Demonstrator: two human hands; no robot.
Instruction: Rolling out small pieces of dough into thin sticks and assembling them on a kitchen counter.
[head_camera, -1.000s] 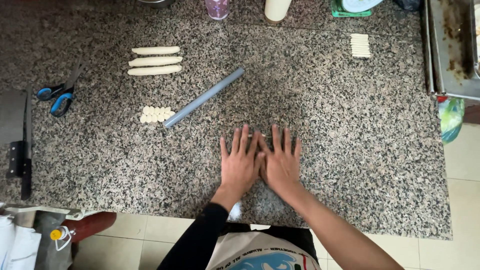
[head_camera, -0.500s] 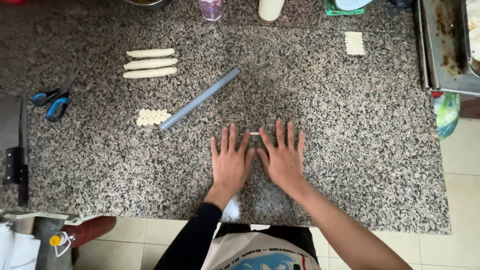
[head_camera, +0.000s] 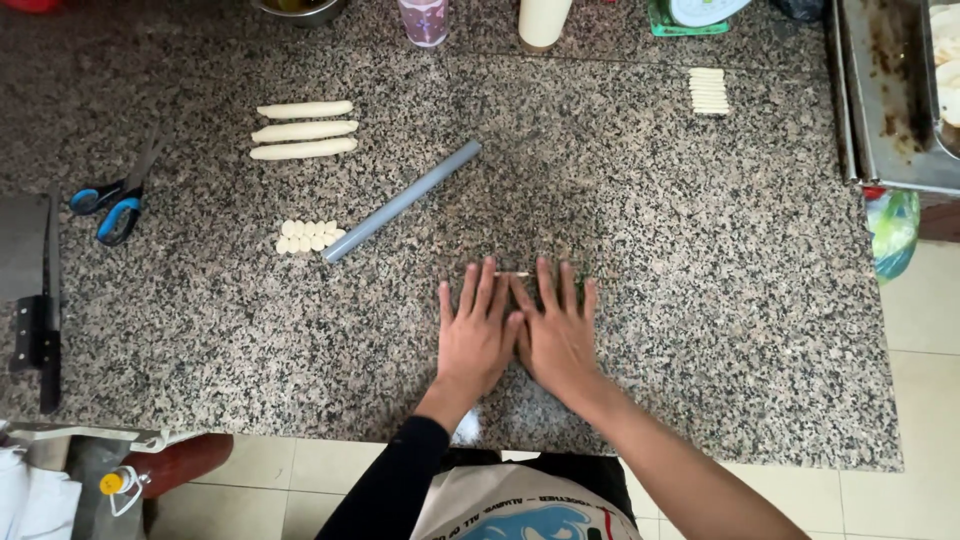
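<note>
Right now, as I read it from the head camera:

Hands: my left hand (head_camera: 478, 335) and right hand (head_camera: 558, 335) lie flat and open, palms down, side by side with thumbs touching, gripping nothing.

Thing under the hands: a thin pale strip of dough (head_camera: 513, 273) peeks out at the fingertips; most of it is hidden beneath the fingers, so I cannot tell its full length.

Landmark: the long grey-blue rolling rod (head_camera: 402, 201) lies slanted on the speckled granite counter (head_camera: 700, 300); my hands sit below and to the right of it, apart from it.

Left of the rod: a cluster of small white dough pieces (head_camera: 308, 236) lies just beside its lower end; three long white dough logs (head_camera: 303, 129) lie parallel above that; blue-handled scissors (head_camera: 110, 205) are farther left, and a dark cleaver (head_camera: 40, 320) lies at the counter's left edge.

Right of the rod: a neat stack of short white dough strips (head_camera: 709, 90) sits well apart, and a metal tray (head_camera: 885, 100) is beyond it.

Step in hand: I judge this to be rolling a small piece into a thin rope under both palms.

Next move calls for: even, light pressure and hands spreading outward, I think, so the rope thins without tearing.
</note>
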